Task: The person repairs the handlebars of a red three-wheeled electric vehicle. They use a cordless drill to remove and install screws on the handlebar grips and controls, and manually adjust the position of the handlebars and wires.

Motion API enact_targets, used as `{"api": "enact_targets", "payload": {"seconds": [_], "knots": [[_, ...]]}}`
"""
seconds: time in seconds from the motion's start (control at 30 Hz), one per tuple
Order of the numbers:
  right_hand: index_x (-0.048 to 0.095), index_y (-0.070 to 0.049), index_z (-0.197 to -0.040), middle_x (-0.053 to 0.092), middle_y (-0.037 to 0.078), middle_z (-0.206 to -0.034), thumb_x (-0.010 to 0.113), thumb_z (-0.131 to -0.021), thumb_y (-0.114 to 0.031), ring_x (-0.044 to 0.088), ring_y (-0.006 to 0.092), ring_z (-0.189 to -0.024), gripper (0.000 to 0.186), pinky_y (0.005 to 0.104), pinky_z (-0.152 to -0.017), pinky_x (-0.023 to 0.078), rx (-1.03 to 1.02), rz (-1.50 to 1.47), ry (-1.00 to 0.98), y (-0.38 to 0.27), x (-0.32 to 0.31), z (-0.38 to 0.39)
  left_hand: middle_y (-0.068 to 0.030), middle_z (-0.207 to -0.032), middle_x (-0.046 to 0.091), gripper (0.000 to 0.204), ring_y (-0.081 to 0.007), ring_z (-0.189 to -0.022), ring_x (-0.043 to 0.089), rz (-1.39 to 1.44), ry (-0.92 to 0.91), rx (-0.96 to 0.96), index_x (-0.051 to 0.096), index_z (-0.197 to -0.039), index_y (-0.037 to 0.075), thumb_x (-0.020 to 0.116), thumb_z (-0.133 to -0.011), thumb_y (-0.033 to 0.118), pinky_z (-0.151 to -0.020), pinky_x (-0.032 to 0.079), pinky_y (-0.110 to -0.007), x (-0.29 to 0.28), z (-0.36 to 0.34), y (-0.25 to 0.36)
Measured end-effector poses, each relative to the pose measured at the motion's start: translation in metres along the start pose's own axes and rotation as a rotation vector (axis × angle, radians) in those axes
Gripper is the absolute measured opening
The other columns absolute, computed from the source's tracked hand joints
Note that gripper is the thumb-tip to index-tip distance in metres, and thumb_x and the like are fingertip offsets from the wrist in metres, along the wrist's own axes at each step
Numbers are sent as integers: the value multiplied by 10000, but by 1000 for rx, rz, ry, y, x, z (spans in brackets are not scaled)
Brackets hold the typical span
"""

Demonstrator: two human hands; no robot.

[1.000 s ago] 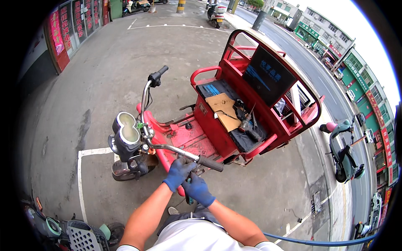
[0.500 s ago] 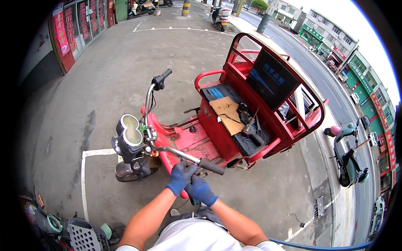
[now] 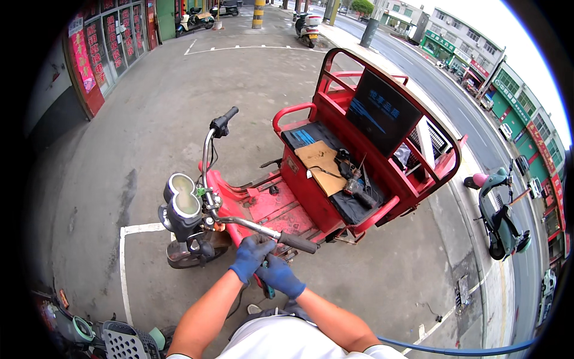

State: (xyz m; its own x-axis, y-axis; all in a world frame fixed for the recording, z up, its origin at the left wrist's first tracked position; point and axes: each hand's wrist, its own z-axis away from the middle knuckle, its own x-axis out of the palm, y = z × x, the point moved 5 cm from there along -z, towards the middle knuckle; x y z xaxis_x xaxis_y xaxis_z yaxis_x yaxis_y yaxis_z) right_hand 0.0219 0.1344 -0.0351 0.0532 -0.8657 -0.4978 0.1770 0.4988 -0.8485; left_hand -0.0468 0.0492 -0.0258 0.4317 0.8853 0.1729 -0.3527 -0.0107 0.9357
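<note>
Both of my hands wear blue work gloves and are together just below the handlebar point(image 3: 248, 225) of a red cargo tricycle point(image 3: 335, 221). My left hand point(image 3: 251, 259) is closed beside the bar, and I cannot make out what is in its fingers. Right against it, my right hand point(image 3: 281, 277) is closed too, its fingertips hidden. Below the right hand shows part of a teal and dark object point(image 3: 268, 291); its kind and whether I hold it are unclear. Nearest to both hands is the black rubber grip point(image 3: 298, 242). Further left on the bar sits the twin-dial instrument cluster point(image 3: 184, 195).
A cordless drill point(image 3: 360, 192) and cardboard point(image 3: 320, 166) lie on the tricycle's black seat point(image 3: 353, 206). A grey basket point(image 3: 122, 340) on another vehicle stands lower left. A green scooter point(image 3: 502, 215) is at the right, by the road. A blue hose-like line point(image 3: 454, 350) crosses the lower right.
The view has shifted slightly, so the tricycle sits a little further left and lower. My hands stay together by the handlebar, and more of the teal object shows below them.
</note>
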Motion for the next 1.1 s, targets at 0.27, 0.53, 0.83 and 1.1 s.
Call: {"api": "enact_targets", "payload": {"seconds": [0.27, 0.53, 0.83, 1.1], "knots": [[624, 7, -1063, 680, 181, -868, 658, -825, -414, 666, 294, -822, 485, 406, -749, 511, 47, -90, -41, 1, 1, 0, -30, -755, 659, 256, -92, -634, 571, -205, 34, 21, 710, -938, 2, 699, -839, 239, -562, 463, -263, -7, -11, -7], [559, -1, -1151, 669, 74, -928, 650, -912, -238, 650, 133, -751, 349, 273, -640, 533, 150, -718, -243, 42, 32, -3, -193, -867, 674, 421, -267, -835, 682, -614, 2, 143, 680, -1071, 60, 641, -866, 426, -770, 534, -385, 0, -7, 8], [585, -13, -1101, 671, 122, -895, 600, -925, -214, 676, 220, -774, 268, 361, -685, 583, 328, -1138, -253, 13, 41, 13, -69, -823, 698, 283, -121, -725, 637, -138, -98, 13, 699, -986, -9, 681, -861, 245, -662, 521, -294, -8, -18, -11], [602, -29, -1022, 611, 42, -736, 625, -914, -277, 583, 126, -618, 271, 277, -528, 469, 247, -685, 27, 23, 35, 13, -37, -888, 694, 212, -101, -769, 630, 59, -129, -7, 673, -1031, 6, 670, -858, 130, -683, 515, -265, 4, -9, 1]]}}
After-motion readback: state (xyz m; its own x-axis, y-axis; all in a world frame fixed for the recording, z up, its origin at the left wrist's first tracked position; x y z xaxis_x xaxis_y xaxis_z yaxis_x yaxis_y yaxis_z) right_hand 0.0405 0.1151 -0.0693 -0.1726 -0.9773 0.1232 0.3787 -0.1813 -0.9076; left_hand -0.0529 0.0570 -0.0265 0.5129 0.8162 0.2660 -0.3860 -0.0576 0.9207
